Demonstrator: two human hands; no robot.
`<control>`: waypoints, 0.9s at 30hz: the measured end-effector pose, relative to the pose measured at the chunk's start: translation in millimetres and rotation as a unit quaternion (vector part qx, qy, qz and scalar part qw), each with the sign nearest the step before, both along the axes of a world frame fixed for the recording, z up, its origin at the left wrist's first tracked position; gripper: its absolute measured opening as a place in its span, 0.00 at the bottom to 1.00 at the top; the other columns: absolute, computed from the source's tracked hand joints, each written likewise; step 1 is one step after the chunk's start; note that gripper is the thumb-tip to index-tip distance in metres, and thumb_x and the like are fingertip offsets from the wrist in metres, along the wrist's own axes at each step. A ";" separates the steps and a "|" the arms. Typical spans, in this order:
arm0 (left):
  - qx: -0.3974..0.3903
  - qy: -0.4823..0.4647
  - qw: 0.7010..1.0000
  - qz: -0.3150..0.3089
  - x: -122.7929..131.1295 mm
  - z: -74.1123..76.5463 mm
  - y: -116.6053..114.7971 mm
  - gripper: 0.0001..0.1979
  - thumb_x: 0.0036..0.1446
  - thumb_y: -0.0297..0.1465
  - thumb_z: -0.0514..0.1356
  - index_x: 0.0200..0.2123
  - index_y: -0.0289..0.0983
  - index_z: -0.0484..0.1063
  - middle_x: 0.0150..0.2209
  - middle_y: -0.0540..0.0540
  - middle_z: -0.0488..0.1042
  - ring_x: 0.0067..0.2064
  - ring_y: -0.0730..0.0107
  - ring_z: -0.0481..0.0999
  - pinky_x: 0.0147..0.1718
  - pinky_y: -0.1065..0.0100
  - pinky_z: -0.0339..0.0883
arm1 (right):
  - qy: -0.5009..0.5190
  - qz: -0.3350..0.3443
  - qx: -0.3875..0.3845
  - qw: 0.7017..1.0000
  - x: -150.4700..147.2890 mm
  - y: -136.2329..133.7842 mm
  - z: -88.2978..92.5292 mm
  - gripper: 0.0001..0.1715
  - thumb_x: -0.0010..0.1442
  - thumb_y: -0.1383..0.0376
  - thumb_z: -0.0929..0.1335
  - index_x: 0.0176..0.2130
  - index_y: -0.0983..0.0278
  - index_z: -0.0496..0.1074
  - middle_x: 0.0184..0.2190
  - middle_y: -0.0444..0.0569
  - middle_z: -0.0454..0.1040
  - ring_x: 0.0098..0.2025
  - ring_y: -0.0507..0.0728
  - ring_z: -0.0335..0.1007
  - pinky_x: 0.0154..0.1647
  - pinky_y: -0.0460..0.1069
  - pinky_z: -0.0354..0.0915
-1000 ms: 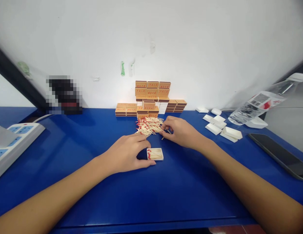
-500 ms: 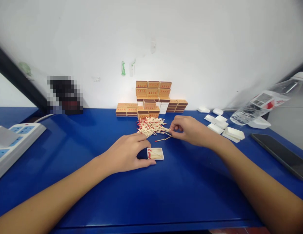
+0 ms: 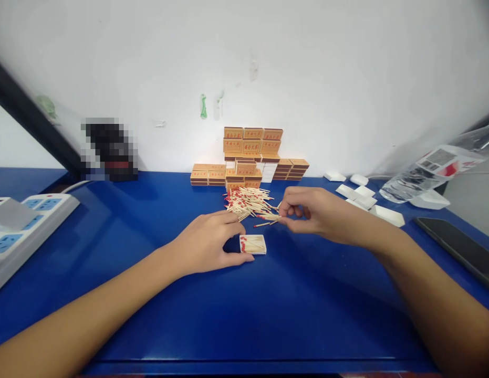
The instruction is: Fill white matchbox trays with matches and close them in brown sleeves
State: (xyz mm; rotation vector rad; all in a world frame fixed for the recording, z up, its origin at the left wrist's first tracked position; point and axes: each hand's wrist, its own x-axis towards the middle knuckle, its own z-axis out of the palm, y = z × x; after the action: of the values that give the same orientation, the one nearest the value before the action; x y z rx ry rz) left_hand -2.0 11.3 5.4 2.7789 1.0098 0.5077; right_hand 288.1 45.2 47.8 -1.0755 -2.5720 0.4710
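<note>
Drawn back from the match pile (image 3: 247, 201), the right hand (image 3: 301, 212) pinches several matches (image 3: 269, 216). Matchboxes (image 3: 251, 146) behind read 安全火 in red; between the hands, the left hand (image 3: 210, 242) grips a match-filled tray (image 3: 252, 244).

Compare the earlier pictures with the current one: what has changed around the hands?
The right hand has drawn away from the match pile, rightward and slightly toward the person, and now pinches a small bunch of matches. The left hand stays beside the matchbox tray; the stacked matchboxes stand as before.
</note>
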 end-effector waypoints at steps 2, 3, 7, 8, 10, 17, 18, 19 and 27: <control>0.000 -0.001 1.000 0.000 -0.3 0.6 0.6 0.20 0.64 0.49 0.67 0.45 0.37 0.80 0.39 0.47 0.77 0.41 0.62 0.77 0.37 0.62 0.68 | 0.004 0.034 -0.027 0.999 -9.4 -8.3 -2.2 0.06 0.65 0.63 0.70 0.34 0.60 0.74 0.33 0.45 0.74 0.34 0.54 0.67 0.35 0.49 0.61; 0.001 -0.003 1.000 0.000 -0.5 0.8 0.8 0.20 0.64 0.49 0.67 0.45 0.37 0.79 0.39 0.47 0.77 0.41 0.61 0.77 0.37 0.62 0.68 | 0.000 0.047 -0.042 0.998 -14.1 -11.9 -4.3 0.05 0.65 0.64 0.70 0.35 0.60 0.74 0.34 0.45 0.74 0.34 0.54 0.67 0.35 0.49 0.61; -0.007 -0.006 1.000 0.000 -0.4 1.5 1.2 0.20 0.63 0.49 0.67 0.43 0.37 0.78 0.38 0.47 0.77 0.40 0.62 0.77 0.35 0.62 0.67 | -0.028 0.073 -0.058 0.995 -29.2 -22.0 -15.8 0.04 0.65 0.69 0.71 0.36 0.61 0.75 0.36 0.45 0.74 0.35 0.54 0.68 0.36 0.49 0.62; -0.009 -0.004 1.000 -0.001 -0.3 1.7 1.2 0.20 0.64 0.49 0.67 0.42 0.37 0.78 0.38 0.47 0.77 0.40 0.62 0.77 0.35 0.63 0.67 | -0.034 0.074 -0.053 0.995 -31.4 -23.7 -18.1 0.04 0.65 0.70 0.71 0.37 0.62 0.75 0.37 0.46 0.74 0.35 0.54 0.69 0.36 0.49 0.62; -0.010 -0.002 1.000 -0.002 0.0 2.4 1.0 0.20 0.64 0.48 0.67 0.40 0.36 0.78 0.37 0.47 0.76 0.40 0.62 0.76 0.35 0.63 0.66 | -0.040 0.073 -0.044 0.996 -33.6 -26.3 -20.4 0.02 0.68 0.68 0.71 0.39 0.62 0.76 0.39 0.47 0.75 0.37 0.54 0.70 0.37 0.49 0.62; -0.010 -0.010 1.000 -0.005 0.7 3.2 1.2 0.19 0.65 0.48 0.67 0.41 0.36 0.78 0.37 0.48 0.76 0.40 0.63 0.76 0.36 0.62 0.66 | 0.004 0.048 -0.014 0.999 -39.4 -32.2 -16.8 0.06 0.70 0.62 0.71 0.44 0.62 0.78 0.39 0.48 0.77 0.37 0.54 0.71 0.38 0.50 0.64; -0.008 -0.010 1.000 -0.006 0.8 3.0 1.2 0.19 0.65 0.47 0.67 0.41 0.36 0.78 0.37 0.48 0.76 0.40 0.63 0.76 0.35 0.63 0.66 | 0.020 0.045 -0.016 0.999 -42.2 -33.2 -18.3 0.07 0.71 0.61 0.71 0.43 0.62 0.78 0.39 0.48 0.76 0.37 0.54 0.71 0.38 0.49 0.64; -0.006 -0.009 1.000 -0.008 1.0 2.9 1.1 0.18 0.64 0.47 0.67 0.40 0.36 0.78 0.37 0.47 0.76 0.39 0.63 0.76 0.35 0.63 0.66 | 0.033 0.041 -0.021 0.998 -45.3 -34.2 -20.5 0.07 0.71 0.61 0.71 0.42 0.62 0.78 0.38 0.48 0.76 0.36 0.54 0.71 0.38 0.49 0.64; -0.003 -0.002 1.000 -0.011 1.4 2.9 0.2 0.17 0.65 0.46 0.67 0.39 0.36 0.77 0.36 0.47 0.75 0.39 0.62 0.76 0.36 0.63 0.67 | 0.044 0.035 -0.055 0.997 -52.1 -36.7 -27.0 0.09 0.70 0.62 0.71 0.36 0.62 0.75 0.35 0.46 0.74 0.34 0.53 0.69 0.35 0.49 0.63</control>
State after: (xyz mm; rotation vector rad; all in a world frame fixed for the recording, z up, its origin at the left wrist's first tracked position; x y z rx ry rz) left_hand -0.6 11.5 8.2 2.7797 0.9762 0.5064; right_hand 236.0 8.5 20.7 -0.9786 -2.5378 0.6683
